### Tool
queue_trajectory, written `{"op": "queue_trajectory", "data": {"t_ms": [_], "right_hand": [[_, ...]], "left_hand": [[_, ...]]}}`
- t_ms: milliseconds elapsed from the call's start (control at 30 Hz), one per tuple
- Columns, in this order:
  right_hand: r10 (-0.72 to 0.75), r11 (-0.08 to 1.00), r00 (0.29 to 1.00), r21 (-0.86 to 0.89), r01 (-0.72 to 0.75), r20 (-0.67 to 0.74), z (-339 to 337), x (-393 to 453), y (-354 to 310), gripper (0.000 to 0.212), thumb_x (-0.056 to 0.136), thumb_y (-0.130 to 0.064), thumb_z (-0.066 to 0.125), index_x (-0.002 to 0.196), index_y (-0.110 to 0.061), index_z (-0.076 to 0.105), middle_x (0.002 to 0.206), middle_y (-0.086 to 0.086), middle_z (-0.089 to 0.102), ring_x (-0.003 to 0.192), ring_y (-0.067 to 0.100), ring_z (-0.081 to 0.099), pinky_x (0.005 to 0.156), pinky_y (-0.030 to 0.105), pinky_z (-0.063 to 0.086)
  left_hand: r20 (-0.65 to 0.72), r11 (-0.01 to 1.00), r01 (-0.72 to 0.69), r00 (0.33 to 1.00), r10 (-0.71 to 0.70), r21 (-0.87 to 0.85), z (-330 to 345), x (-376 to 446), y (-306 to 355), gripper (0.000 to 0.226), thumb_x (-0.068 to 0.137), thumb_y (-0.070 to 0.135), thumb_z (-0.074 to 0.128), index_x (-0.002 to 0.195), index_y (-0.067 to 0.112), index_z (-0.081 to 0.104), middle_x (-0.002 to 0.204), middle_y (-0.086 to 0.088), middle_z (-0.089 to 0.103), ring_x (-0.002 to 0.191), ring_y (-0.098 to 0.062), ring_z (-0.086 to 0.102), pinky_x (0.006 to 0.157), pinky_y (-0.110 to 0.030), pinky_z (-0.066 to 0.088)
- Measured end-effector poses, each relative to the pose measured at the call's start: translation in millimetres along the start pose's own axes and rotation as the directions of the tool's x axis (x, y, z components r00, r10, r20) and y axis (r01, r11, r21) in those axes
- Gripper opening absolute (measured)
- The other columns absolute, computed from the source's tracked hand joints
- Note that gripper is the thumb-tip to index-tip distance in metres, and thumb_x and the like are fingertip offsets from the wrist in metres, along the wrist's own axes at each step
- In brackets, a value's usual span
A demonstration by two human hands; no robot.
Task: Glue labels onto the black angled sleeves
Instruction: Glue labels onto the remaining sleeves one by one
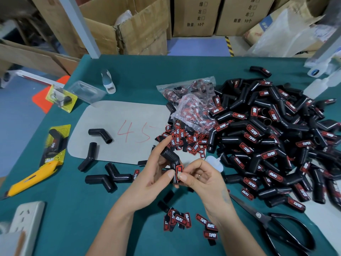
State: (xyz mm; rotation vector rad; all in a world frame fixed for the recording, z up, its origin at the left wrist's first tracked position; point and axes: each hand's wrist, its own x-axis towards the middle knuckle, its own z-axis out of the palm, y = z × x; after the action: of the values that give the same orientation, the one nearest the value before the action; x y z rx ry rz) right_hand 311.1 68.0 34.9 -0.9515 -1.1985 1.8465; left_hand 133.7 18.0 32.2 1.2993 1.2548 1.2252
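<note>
Over the green tabletop, near its front edge, the left hand holds a black angled sleeve, thumb and fingers curled round it, forefinger stretched out. The right hand pinches a red-and-black label against the sleeve's lower arm. Labelled sleeves are heaped to the right, loose labels just beyond the hands, scissors beside the right wrist

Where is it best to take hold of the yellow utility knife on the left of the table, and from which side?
Probably grip the yellow utility knife around its thick yellow body mid-length, coming from above. It lies flat on the green table, and its blade tip points toward the near left edge.
</note>
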Motion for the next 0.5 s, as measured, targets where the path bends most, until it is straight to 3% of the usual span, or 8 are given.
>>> {"op": "queue_trajectory", "data": {"t_ms": [100, 200, 367, 500], "right_hand": [[0.003, 1.0, 1.0, -0.007, -0.003, -0.007, 0.0, 0.0, 0.6, 0.02, 0.072, -0.033, 0.09, 0.079, -0.024, 0.074, 0.082, 0.007, 0.074, 0.077, 0.023, 0.07, 0.082, 0.038, 0.061], [0.001, 1.0, 1.0, -0.003, -0.001, -0.005, -0.9, 0.3, 0.3, 0.018, 0.072, -0.032, 0.09, 0.079, -0.025, 0.074, 0.08, 0.003, 0.073, 0.075, 0.019, 0.071, 0.079, 0.033, 0.062], [0.003, 1.0, 1.0, -0.03, -0.003, -0.016, -1.4, 1.1, 2.2, 0.02, 0.071, -0.034, 0.09, 0.079, -0.025, 0.074, 0.08, 0.001, 0.071, 0.078, 0.016, 0.068, 0.083, 0.038, 0.061], [-0.004, 1.0, 1.0, -0.02, 0.004, -0.003, -1.3, 1.0, 1.6, 0.018, 0.072, -0.032, 0.089, 0.078, -0.025, 0.074, 0.08, 0.001, 0.073, 0.076, 0.013, 0.069, 0.08, 0.034, 0.061]], "left_hand": [[0.001, 1.0, 0.007, 1.0, -0.007, 0.01, 0.0, 0.6, -1.3, 0.069, 0.106, 0.011, 0.052, 0.158, 0.048, 0.026, 0.143, -0.004, 0.056, 0.127, -0.026, 0.055, 0.106, -0.035, 0.047], [0.014, 1.0, 0.011, 1.0, -0.011, 0.024, -0.1, 0.9, -2.5, 0.073, 0.104, 0.005, 0.05, 0.159, 0.046, 0.024, 0.145, -0.001, 0.056, 0.132, -0.026, 0.054, 0.11, -0.033, 0.045], [0.017, 1.0, -0.01, 1.0, 0.01, -0.001, 0.3, 1.6, -2.4, 0.067, 0.104, 0.019, 0.052, 0.16, 0.046, 0.024, 0.146, 0.0, 0.056, 0.134, -0.027, 0.053, 0.11, -0.03, 0.044], [0.016, 1.0, -0.023, 1.0, 0.023, -0.005, -0.1, 1.5, -4.8, 0.068, 0.105, 0.019, 0.053, 0.161, 0.044, 0.023, 0.142, -0.003, 0.058, 0.13, -0.025, 0.054, 0.108, -0.03, 0.045]]}}
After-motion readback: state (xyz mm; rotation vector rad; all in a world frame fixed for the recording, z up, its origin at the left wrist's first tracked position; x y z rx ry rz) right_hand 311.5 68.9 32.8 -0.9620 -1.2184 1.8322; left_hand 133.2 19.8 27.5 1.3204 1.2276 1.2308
